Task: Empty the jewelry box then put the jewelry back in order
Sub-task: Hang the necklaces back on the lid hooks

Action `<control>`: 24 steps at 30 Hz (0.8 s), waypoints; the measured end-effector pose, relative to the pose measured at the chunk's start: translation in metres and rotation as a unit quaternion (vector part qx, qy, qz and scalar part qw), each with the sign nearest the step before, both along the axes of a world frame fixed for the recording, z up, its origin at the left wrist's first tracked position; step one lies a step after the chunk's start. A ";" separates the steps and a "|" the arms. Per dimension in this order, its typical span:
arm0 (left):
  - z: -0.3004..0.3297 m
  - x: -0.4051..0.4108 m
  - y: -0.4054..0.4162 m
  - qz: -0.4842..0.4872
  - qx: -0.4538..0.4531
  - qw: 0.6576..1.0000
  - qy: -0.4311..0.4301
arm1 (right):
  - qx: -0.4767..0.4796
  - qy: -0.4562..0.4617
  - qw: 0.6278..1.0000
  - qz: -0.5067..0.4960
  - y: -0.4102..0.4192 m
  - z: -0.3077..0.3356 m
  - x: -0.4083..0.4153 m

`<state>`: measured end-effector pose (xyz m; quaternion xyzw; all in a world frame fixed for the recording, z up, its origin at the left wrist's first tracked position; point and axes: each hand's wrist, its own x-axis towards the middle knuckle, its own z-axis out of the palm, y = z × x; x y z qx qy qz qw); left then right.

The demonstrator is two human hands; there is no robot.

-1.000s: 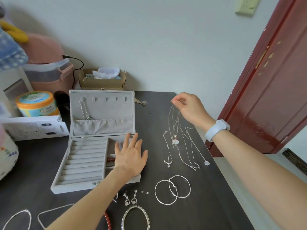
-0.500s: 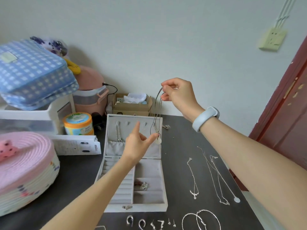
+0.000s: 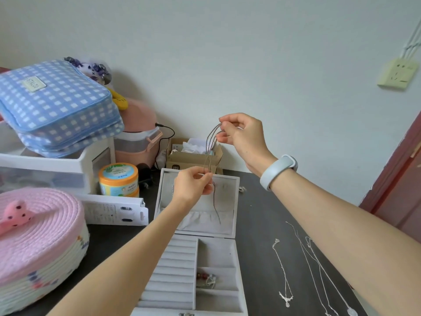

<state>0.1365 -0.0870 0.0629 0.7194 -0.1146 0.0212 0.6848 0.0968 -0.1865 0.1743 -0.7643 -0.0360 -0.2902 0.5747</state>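
The grey jewelry box [image 3: 216, 254] stands open on the dark table, lid upright. A thin silver necklace [image 3: 210, 151] hangs in front of the lid. My right hand [image 3: 242, 135] pinches its top loops above the box. My left hand [image 3: 193, 187] pinches the chain lower down, at the level of the lid's hooks. The chain's tail dangles over the lid pocket. Some beads and small silver pieces [image 3: 207, 280] lie in a right-hand compartment. Other silver necklaces [image 3: 283, 274] are laid out on the table to the right of the box.
Left of the box sit a pink woven basket [image 3: 38, 242], a white carton [image 3: 114, 210], an orange-lidded jar [image 3: 118, 179], a white drawer unit with a blue checked pouch [image 3: 57, 106] on top. A cardboard box [image 3: 193, 156] stands behind. A red door [image 3: 401, 179] is at right.
My right hand lifted the necklace off the table and carried it left above the box. My left hand left the box tray and rose to pinch the hanging chain.
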 end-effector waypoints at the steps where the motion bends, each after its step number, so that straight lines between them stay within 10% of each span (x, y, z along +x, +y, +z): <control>1: -0.002 0.004 0.001 0.006 -0.009 1.000 -0.002 | 0.003 0.001 1.000 -0.003 -0.002 -0.002 0.001; 14: -0.058 0.004 0.004 0.073 0.243 0.953 -0.167 | 0.015 0.081 0.996 -0.027 -0.032 -0.056 -0.003; 24: -0.096 -0.015 0.017 0.162 0.448 0.807 -0.349 | -0.009 0.107 0.993 -0.037 -0.037 -0.066 0.004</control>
